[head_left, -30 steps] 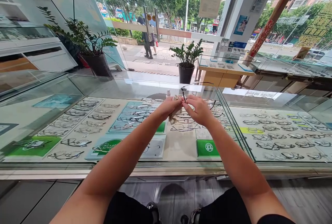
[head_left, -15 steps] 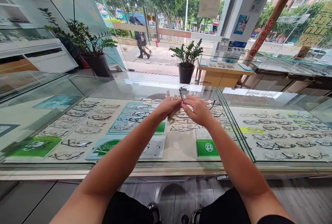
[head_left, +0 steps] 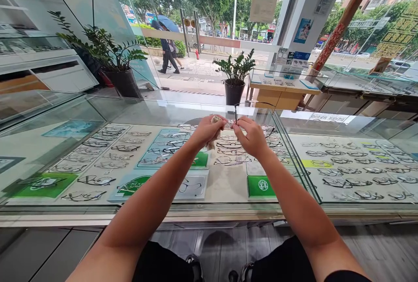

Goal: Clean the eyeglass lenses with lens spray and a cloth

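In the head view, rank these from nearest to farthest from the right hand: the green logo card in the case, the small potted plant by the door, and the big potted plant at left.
From the right hand:
1. Green logo card, just below it, inside the glass case.
2. Small potted plant, beyond it, by the door.
3. Big potted plant, far left, behind the counter.

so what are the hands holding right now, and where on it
The right hand pinches thin black-framed glasses near the front of the frame; the left hand holds a pale cloth against them.

beige cloth [head_left: 214,136]; thin black glasses [head_left: 235,114]; green sign [head_left: 262,186]; black plant pot [head_left: 234,92]
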Demonstrator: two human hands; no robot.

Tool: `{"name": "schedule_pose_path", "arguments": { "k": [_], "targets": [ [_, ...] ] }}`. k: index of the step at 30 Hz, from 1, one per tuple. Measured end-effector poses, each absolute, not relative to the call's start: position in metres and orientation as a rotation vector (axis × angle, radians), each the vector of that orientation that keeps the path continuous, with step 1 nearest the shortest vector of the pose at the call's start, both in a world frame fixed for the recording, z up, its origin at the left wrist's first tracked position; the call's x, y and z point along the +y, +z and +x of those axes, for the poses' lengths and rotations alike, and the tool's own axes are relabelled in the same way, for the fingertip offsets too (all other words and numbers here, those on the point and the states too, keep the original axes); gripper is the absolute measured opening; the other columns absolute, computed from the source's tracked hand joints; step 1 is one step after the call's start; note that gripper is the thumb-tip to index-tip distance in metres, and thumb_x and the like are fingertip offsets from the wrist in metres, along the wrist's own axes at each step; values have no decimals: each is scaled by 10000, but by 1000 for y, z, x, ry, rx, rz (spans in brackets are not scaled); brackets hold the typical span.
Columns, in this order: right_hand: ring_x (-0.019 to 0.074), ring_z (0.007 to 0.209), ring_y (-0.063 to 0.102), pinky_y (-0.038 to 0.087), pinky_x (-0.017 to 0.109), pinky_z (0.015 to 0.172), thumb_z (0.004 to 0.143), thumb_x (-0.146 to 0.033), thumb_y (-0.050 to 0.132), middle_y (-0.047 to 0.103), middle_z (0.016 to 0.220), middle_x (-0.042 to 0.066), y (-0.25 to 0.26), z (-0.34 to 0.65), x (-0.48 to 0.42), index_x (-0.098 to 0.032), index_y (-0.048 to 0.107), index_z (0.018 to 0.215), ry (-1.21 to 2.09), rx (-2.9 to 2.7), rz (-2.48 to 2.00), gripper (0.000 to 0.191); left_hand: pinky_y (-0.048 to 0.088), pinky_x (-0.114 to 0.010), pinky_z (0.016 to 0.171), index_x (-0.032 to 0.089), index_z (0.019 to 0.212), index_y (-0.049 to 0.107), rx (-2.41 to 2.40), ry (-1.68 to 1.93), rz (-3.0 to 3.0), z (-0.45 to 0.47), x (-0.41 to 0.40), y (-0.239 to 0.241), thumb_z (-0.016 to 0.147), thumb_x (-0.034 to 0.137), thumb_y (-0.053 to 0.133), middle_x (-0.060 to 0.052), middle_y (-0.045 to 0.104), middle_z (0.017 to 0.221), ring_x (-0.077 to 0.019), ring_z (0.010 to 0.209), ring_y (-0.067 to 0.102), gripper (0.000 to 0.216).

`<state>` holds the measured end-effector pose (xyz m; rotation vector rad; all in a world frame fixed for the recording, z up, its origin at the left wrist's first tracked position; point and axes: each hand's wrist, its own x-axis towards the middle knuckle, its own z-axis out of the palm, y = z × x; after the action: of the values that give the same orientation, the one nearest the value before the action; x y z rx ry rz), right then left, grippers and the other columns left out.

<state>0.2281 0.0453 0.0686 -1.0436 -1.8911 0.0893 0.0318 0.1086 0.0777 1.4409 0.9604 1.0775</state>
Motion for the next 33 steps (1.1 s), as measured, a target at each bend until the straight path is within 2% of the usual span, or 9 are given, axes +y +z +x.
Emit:
{"name": "schedule_pose_path", "arguments": {
  "k": [4, 6, 9, 12, 17, 21, 24, 28, 33],
  "targets": [
    [286, 987, 708, 534, 449, 910, 1131, -358, 506, 765, 1000, 101, 70, 232, 47, -251, 739, 912, 85, -1701, -1071, 337, 268, -280, 510, 206, 742, 666, 1008, 1201, 1427, 27, 113, 83, 838, 643, 789, 37, 410, 569, -114, 515, 352, 464],
    [284, 975, 711, 537, 446, 900, 1125, -350, 508, 766, 986, 99, 70, 233, 48, -252, 743, 909, 71, -1661, -1077, 333, 243, -280, 481, 217, 786, 636, 1038, 1250, 1354, 27, 115, 82, 914, 632, 710, 40, 397, 561, -117, 488, 334, 441],
    [280, 968, 718, 544, 437, 895, 1119, -341, 517, 768, 974, 96, 69, 234, 49, -249, 751, 913, 45, -1644, -1077, 324, 285, -281, 482, 252, 990, 588, 1167, 1353, 1266, 25, 118, 80, 949, 408, 658, 43, 524, 616, -140, 479, 398, 176],
    [270, 961, 720, 552, 422, 885, 1122, -332, 515, 768, 974, 81, 68, 234, 50, -247, 752, 926, 27, -1639, -1081, 319, 387, -314, 567, 265, 1148, 562, 1358, 1420, 1394, 19, 117, 80, 957, 214, 578, 6, 704, 784, -174, 551, 526, 198],
    [249, 922, 713, 546, 400, 846, 1123, -318, 513, 768, 957, 65, 67, 234, 50, -236, 752, 927, -6, -1627, -1083, 319, 493, -398, 820, 258, 1218, 625, 1735, 1341, 1815, 10, 116, 84, 1115, 246, 404, -89, 742, 990, -288, 895, 703, 244],
    [251, 932, 717, 548, 401, 856, 1121, -318, 515, 771, 963, 66, 67, 234, 50, -243, 753, 925, -17, -1631, -1090, 318, 528, -479, 1060, 230, 1402, 624, 1888, 1060, 1985, 12, 118, 81, 1061, 438, 604, -199, 638, 1419, -387, 1304, 663, 400],
    [256, 935, 719, 543, 407, 863, 1116, -317, 518, 776, 968, 72, 67, 233, 50, -239, 755, 922, -24, -1621, -1087, 316, 482, -530, 1187, 218, 1532, 580, 1937, 892, 2088, 15, 121, 73, 969, 508, 737, -228, 542, 1538, -435, 1476, 544, 652],
    [256, 936, 719, 535, 411, 867, 1115, -320, 517, 782, 971, 78, 67, 234, 50, -236, 757, 918, -24, -1613, -1099, 322, 428, -593, 1227, 222, 1505, 635, 1971, 743, 2146, 16, 128, 61, 983, 584, 734, -250, 523, 1541, -486, 1490, 503, 643],
    [251, 934, 717, 532, 394, 850, 1123, -337, 514, 775, 963, 68, 67, 234, 50, -245, 756, 924, -28, -1628, -1111, 326, 435, -621, 1167, 199, 1361, 721, 2023, 633, 2212, 19, 136, 52, 1015, 475, 722, -290, 551, 1484, -527, 1432, 525, 442]
  ]
}}
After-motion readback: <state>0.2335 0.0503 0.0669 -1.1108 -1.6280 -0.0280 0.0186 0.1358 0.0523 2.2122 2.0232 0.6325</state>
